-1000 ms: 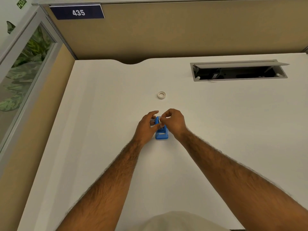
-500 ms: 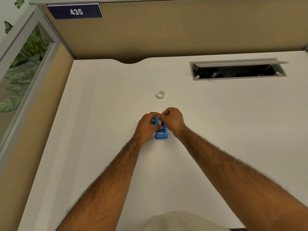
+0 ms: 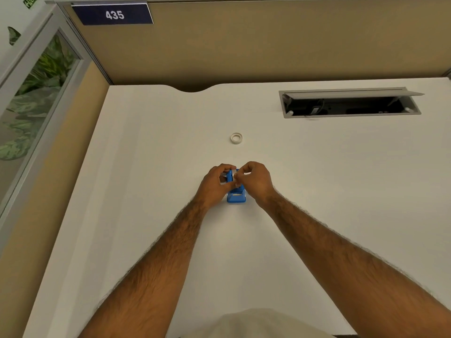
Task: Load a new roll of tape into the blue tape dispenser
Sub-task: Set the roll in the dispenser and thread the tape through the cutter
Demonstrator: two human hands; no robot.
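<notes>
A small blue plastic dispenser (image 3: pixel 236 196), boxy with a rounded top, stands on the smooth white surface (image 3: pixel 136 181) about midway between its left and right edges. The left hand (image 3: pixel 214 185) is curled round the dispenser's left side, gripping it. The right hand (image 3: pixel 255 179) is closed, its fingertips (image 3: pixel 236 176) pinched on something pale and glossy at the dispenser's top; it is too small to name. A small white ring-shaped roll (image 3: pixel 236 138) lies flat, apart from the hands, toward the far edge. A grey metal-framed cable hatch (image 3: pixel 351 103), long and rectangular with its flap raised, is set in the far right corner
</notes>
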